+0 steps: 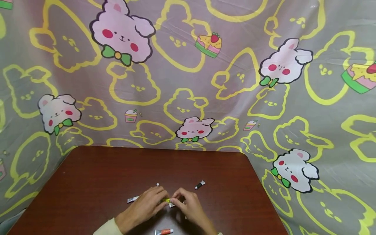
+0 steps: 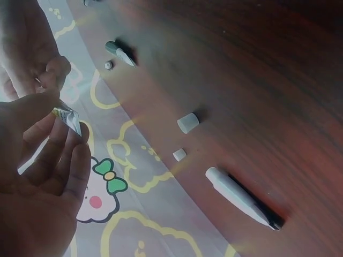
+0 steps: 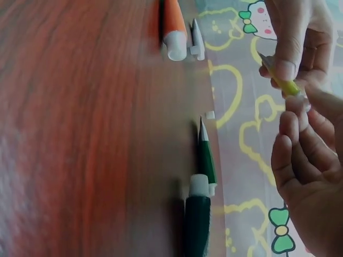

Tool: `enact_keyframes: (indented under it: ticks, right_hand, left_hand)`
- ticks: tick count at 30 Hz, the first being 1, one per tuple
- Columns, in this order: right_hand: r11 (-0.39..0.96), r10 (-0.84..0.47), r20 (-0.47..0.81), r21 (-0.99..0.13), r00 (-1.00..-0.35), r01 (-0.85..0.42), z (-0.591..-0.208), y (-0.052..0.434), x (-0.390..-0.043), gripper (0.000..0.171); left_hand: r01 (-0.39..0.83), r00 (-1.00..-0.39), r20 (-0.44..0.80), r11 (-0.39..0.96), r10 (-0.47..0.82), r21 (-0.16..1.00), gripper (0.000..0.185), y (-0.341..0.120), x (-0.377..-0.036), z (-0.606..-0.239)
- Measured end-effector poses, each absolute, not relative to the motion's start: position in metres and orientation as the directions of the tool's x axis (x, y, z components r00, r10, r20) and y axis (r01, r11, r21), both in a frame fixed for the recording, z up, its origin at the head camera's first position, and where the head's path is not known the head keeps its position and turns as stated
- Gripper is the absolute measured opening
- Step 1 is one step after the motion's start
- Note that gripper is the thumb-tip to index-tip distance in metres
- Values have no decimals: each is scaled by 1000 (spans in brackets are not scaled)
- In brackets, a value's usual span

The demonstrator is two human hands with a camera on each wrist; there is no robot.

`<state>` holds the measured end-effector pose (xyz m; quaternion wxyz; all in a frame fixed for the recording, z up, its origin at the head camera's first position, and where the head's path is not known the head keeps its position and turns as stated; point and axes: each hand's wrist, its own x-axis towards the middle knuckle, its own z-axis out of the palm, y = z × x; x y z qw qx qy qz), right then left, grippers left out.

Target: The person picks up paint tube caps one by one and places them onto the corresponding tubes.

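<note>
A left hand (image 1: 144, 207) pinches the crimped end of a small yellow tube (image 1: 166, 200) just above the table (image 1: 88, 182), fingers clamped. The right hand (image 1: 189, 207) meets it, fingertips closed on the tube's other end, seemingly at the cap. Loose caps (image 2: 187, 122), a black tube (image 1: 200, 185) and an orange tube (image 1: 164, 232) lie nearby. A hard squeeze could likely spurt paint out.

Both hands pinch a yellow-green tube (image 3: 284, 83) above the table (image 3: 80, 134), near a dark green tube (image 3: 199, 214).
</note>
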<state>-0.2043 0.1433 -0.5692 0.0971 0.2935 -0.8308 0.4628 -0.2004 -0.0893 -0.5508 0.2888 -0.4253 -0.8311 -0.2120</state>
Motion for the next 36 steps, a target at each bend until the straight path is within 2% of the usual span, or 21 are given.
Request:
enact_keyframes:
  ticks: [4, 11, 20, 26, 29, 36]
  right_hand:
    - [386, -438, 417, -713, -796, -586, -569, 146, -204, 15]
    - [409, -438, 386, -719, -812, -562, -570, 147, -202, 7]
    - [479, -402, 447, -641, -799, -600, -573, 145, -203, 21]
    - [446, -358, 472, -672, -806, -592, -572, 143, -205, 11]
    - [420, -355, 471, -691, -807, -588, -570, 144, -205, 11]
    - [387, -437, 414, -715, -799, -582, -568, 149, -203, 14]
  left_hand:
    - [830, -467, 673, 546, 573, 111, 21, -90, -200, -552]
    - [831, -475, 675, 539, 564, 134, 20, -90, -198, -553]
    - [831, -472, 663, 544, 581, 115, 20, -89, -196, -549]
    - [823, -512, 625, 546, 590, 158, 17, -88, -195, -546]
    - [819, -523, 621, 544, 583, 179, 12, -88, -196, -546]
    - [837, -474, 679, 527, 561, 149, 17, -88, -197, -552]
